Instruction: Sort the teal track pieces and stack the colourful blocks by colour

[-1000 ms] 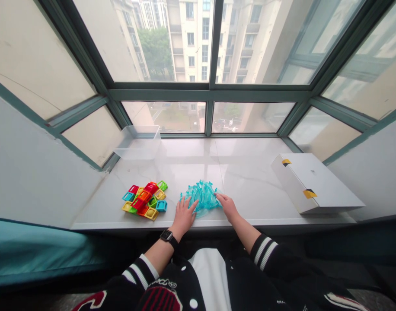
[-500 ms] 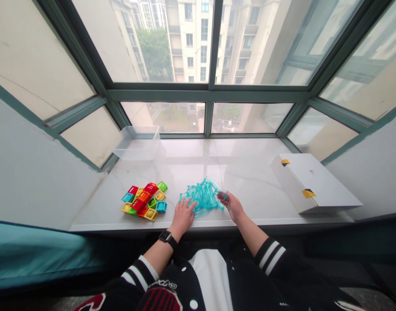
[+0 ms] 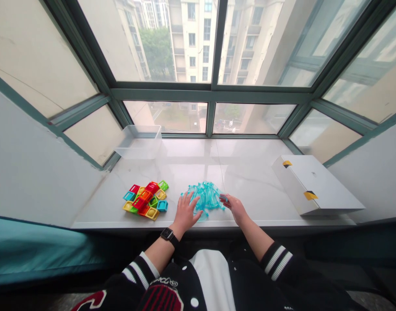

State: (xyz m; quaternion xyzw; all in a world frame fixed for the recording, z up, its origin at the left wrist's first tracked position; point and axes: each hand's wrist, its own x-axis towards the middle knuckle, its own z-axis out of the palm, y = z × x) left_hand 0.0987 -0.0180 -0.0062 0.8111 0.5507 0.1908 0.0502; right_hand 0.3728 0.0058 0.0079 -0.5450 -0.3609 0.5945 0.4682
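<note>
A pile of clear teal curved plastic pieces (image 3: 205,195) lies near the front edge of the white sill (image 3: 243,172). My left hand (image 3: 186,211) rests flat with fingers spread on the pile's left side. My right hand (image 3: 236,207) pinches the right edge of the pile, which is tipped up off the sill on that side. A cluster of colourful square frame tiles (image 3: 146,199) in red, yellow, green and blue sits to the left, apart from both hands.
A clear plastic tub (image 3: 139,141) stands at the back left against the window. A white flat box (image 3: 314,185) with yellow-black tabs lies at the right. Window frames enclose the sill on three sides.
My right hand went from lying flat on the teal pile to pinching its right edge and lifting it. My left hand stayed pressed on the left side.
</note>
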